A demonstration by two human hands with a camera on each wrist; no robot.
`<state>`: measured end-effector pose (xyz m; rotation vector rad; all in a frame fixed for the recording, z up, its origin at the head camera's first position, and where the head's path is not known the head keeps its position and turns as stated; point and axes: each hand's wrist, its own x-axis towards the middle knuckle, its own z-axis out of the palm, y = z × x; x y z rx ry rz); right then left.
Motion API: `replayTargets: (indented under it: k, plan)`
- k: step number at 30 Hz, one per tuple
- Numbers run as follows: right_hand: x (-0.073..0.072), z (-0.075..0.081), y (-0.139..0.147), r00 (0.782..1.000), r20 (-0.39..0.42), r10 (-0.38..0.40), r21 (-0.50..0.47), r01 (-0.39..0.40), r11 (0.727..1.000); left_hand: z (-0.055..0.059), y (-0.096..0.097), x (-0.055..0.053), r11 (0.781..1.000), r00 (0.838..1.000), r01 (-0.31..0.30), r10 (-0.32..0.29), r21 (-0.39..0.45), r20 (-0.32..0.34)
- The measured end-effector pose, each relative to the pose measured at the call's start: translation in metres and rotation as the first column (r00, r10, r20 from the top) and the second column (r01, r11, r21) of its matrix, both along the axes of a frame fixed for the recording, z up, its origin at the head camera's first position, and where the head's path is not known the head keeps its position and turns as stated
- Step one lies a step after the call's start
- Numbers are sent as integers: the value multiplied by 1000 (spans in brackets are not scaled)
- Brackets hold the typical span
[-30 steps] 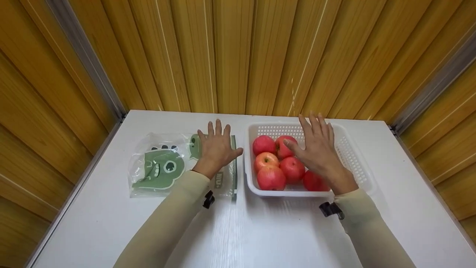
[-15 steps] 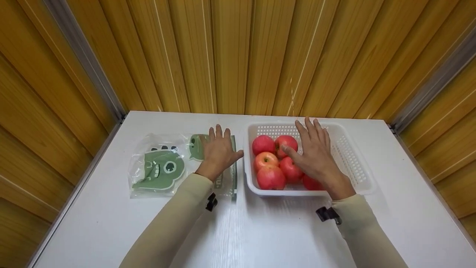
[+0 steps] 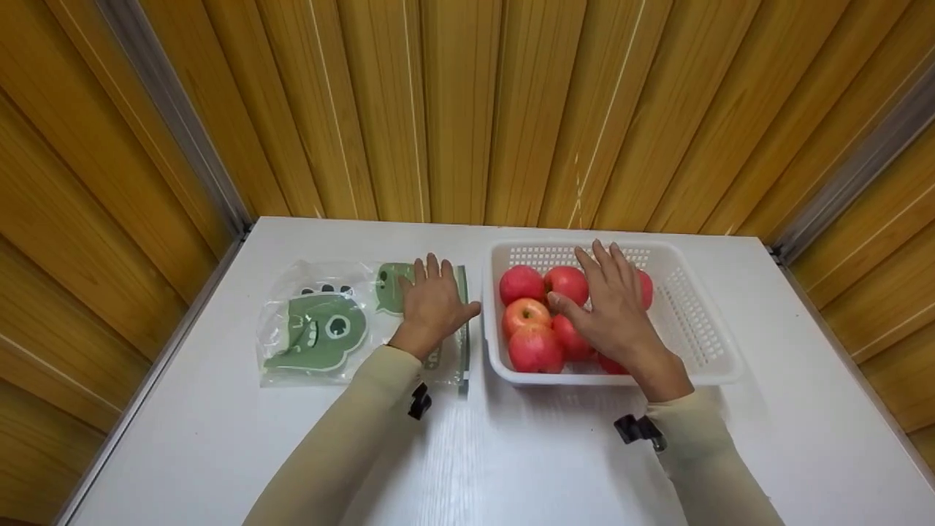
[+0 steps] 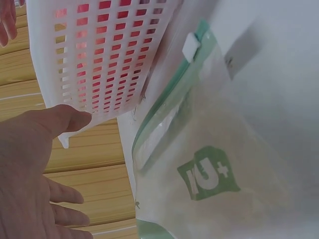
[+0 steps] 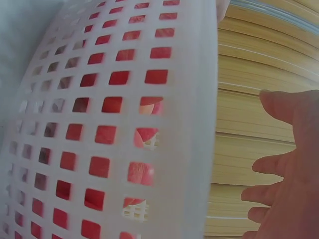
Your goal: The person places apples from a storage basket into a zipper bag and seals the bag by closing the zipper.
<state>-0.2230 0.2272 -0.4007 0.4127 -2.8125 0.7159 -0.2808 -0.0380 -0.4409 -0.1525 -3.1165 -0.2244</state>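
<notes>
The left hand, fingers spread and holding nothing, is above the right end of the bag, which lies flat toward the far left corner of the worktop. The right hand, likewise unclenched and grasping nothing, is over the apples in the basket, near the far edge. The step in hand appears to be reaching; a grasp would call for lowering a hand and curling its fingers.
</notes>
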Motion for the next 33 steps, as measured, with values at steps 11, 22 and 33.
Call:
replayTargets:
  k: [11, 22, 33]
  plan:
    - [6, -12, -3, 999, 9, 40, -47, -39, 998, -13, 3, 5, 1000, 1000, 13, -13, 21, -17]
    - [9, -20, -7, 993, 0, 121, -86, -120, 989, -28, 5, 12, 994, 996, 33, -24, 100, -82]
    - [9, -26, -7, 988, 7, 156, -125, -154, 980, -41, 6, 11, 981, 996, 15, 2, 193, -87]
